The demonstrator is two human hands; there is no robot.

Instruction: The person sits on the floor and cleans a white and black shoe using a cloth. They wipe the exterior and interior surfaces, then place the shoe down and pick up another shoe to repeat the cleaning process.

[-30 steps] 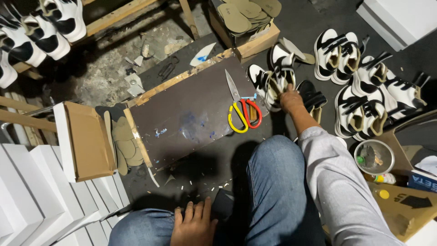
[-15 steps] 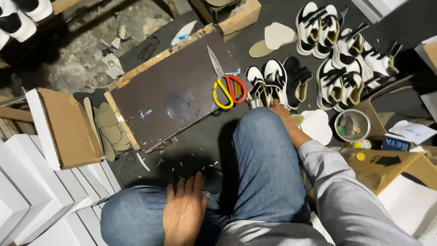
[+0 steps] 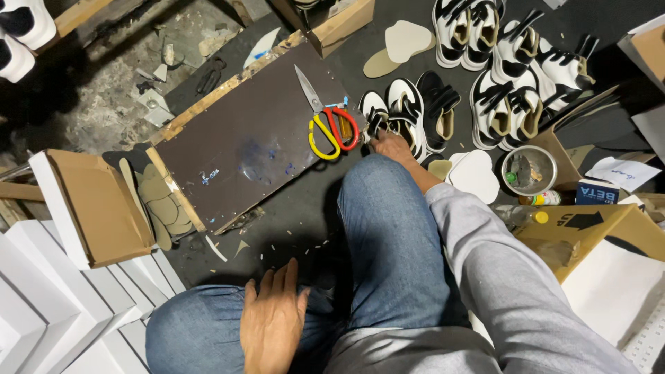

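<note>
I log, left to right: white boxes (image 3: 48, 305), stacked; open brown carton (image 3: 90, 208) with tan insoles (image 3: 163, 204); dark scuffed board (image 3: 256, 138) bearing red-and-yellow-handled scissors (image 3: 325, 118). My left hand (image 3: 273, 322) lies flat, fingers spread, on denim knee. My right hand (image 3: 391, 147) reaches the black-and-white shoe (image 3: 405, 114) beside the board; grip unclear. Far right, arrow-marked brown carton (image 3: 589, 225).

Left hand (image 3: 271, 322) flat on thigh, right hand (image 3: 392, 147) reaching forward, fingers curled
</note>
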